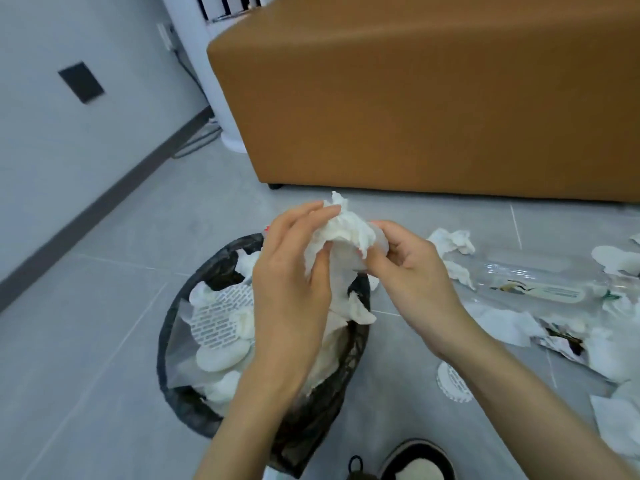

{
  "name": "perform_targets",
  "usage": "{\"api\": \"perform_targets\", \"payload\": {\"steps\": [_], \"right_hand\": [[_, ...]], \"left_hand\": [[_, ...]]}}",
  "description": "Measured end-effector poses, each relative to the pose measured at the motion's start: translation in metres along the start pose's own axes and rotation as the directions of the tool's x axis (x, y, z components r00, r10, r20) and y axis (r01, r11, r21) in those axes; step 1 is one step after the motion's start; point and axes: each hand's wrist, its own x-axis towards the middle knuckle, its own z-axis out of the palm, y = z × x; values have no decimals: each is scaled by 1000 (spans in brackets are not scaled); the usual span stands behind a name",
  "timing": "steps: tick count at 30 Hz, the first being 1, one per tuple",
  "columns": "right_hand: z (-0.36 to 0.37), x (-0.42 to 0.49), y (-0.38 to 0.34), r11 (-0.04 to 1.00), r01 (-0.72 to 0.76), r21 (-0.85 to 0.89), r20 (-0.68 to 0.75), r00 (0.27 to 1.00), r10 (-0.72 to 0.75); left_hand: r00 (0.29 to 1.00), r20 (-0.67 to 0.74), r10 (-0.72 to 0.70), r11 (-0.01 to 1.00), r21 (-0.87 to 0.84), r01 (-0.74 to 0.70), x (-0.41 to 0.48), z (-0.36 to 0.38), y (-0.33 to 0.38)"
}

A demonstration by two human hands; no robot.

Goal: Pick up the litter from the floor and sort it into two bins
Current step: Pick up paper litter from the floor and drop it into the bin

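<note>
1. Tissue (346,228), white and crumpled, sits pinched between both hands. The left hand (291,271) clasps its left side, fingers laid over the top and thumb tucked beneath. The right hand (405,268) grips its right side with curled fingers and thumb.
2. Both hands hold the tissue in the air over the far rim of a bin (166,327), and the tissue does not touch the rim.
3. The bin is a round basket lined with a black bag, standing on the grey tiled floor (86,341). Inside it lie more white tissues, round white pads (221,317) printed with text, and some clear plastic.
4. To the right of the bin, litter is spread over the floor. It includes crumpled tissues (450,240), a clear plastic bottle (540,278) lying on its side and a torn wrapper (564,341). A lone pad (453,382) lies just beside the right forearm.
5. Beyond the hands stands a brown padded bench (433,98), with a white appliance (221,81) against the wall at its left end.
6. A black and white shoe (415,459) shows at the bottom edge, near the bin.
</note>
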Motion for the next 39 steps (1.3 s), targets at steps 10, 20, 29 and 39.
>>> {"api": "perform_targets", "payload": {"steps": [10,20,29,39], "right_hand": [[56,10,27,680,385,-624,463,883,-76],[76,21,43,336,477,-812,581,711,397],[95,36,75,202,530,-823,486,476,733],[98,31,72,102,548,-830,409,474,780]], "left_hand": [[934,248,-258,947,255,194,-16,-29,-73],[703,545,-458,776,630,17,-28,-18,-114],[418,653,-631,707,706,-35,-30,2,-147],[409,679,-610,730,682,-43,-35,8,-168]]}}
